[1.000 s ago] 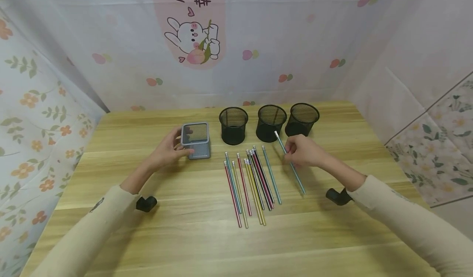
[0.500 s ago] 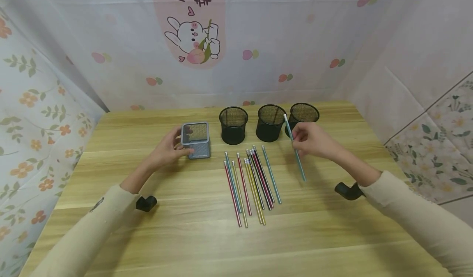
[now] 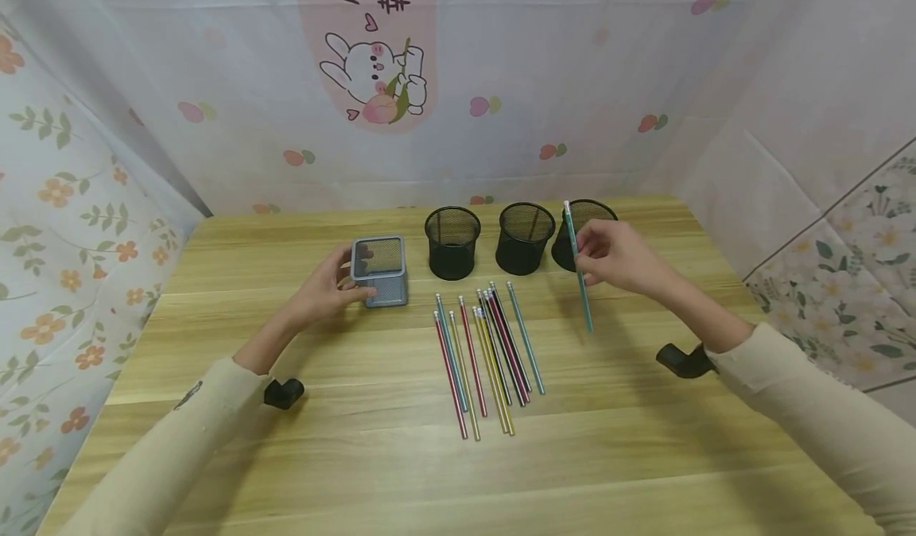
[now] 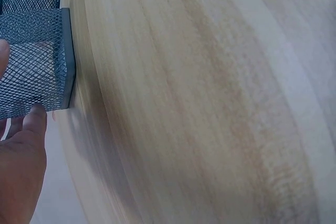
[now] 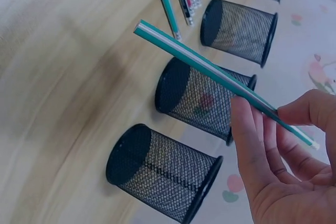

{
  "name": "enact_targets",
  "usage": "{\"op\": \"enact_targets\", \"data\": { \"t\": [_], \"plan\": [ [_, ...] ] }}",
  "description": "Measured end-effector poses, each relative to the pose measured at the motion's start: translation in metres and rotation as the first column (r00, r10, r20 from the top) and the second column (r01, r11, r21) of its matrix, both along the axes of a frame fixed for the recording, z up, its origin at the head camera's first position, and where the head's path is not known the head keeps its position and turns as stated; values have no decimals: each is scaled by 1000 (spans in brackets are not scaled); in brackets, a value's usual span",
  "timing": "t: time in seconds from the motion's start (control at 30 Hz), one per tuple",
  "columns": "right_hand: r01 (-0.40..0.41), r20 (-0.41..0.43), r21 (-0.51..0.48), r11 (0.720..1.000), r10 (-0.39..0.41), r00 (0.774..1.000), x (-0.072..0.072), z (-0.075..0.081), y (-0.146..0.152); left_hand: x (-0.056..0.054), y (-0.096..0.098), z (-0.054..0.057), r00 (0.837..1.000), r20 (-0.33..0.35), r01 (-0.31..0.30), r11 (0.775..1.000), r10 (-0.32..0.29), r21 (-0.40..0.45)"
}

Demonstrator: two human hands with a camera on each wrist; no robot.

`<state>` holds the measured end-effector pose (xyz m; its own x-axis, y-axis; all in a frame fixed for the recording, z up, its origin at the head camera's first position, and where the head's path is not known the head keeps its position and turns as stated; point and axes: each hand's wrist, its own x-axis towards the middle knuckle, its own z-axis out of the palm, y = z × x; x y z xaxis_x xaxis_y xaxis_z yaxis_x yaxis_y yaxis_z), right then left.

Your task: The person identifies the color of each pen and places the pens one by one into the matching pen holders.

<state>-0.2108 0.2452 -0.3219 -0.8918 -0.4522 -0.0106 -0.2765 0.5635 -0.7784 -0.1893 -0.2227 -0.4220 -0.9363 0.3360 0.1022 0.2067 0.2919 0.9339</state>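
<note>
A teal pencil (image 3: pixel 585 305) is pinched in my right hand (image 3: pixel 621 258), between thumb and fingertips. It is raised off the table at a steep tilt, white eraser end up, in front of the right black round mesh pen cup (image 3: pixel 564 256). In the right wrist view, the pencil (image 5: pixel 191 60) crosses in front of the middle black cup (image 5: pixel 181 85). My left hand (image 3: pixel 322 291) grips a grey square mesh pen holder (image 3: pixel 391 289) standing on the table, thumb at its front and fingers along its far left side. The left wrist view shows only part of that holder (image 4: pixel 39 72).
Two more black mesh cups, the left one (image 3: pixel 452 262) and the middle one (image 3: pixel 520 256), stand in the back row. Several pencils lie side by side on the wooden table (image 3: pixel 358 472), including a teal one (image 3: pixel 526 341) and a red one (image 3: pixel 449 377). A patterned cloth (image 3: pixel 501 59) hangs behind.
My right hand has lifted the teal pencil and moved it back and right, toward the right black cup; the pencil is now steeper. My left hand and the grey holder stay put.
</note>
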Motion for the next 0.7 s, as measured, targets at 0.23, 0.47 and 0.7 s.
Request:
{"op": "enact_targets", "data": {
  "t": [0.23,0.47,0.7],
  "plan": [
    [-4,-69,-10,1000,3,998,-4,9,4,-1,0,-1,1000,-5,4,1000,-4,10],
    [10,-85,-66,998,-16,996,-9,15,7,0,1,-1,1000,2,-2,1000,2,8],
    [47,-81,-122,991,-57,995,-14,22,10,0,0,-1,1000,-1,0,1000,0,-7]
  ]
}}
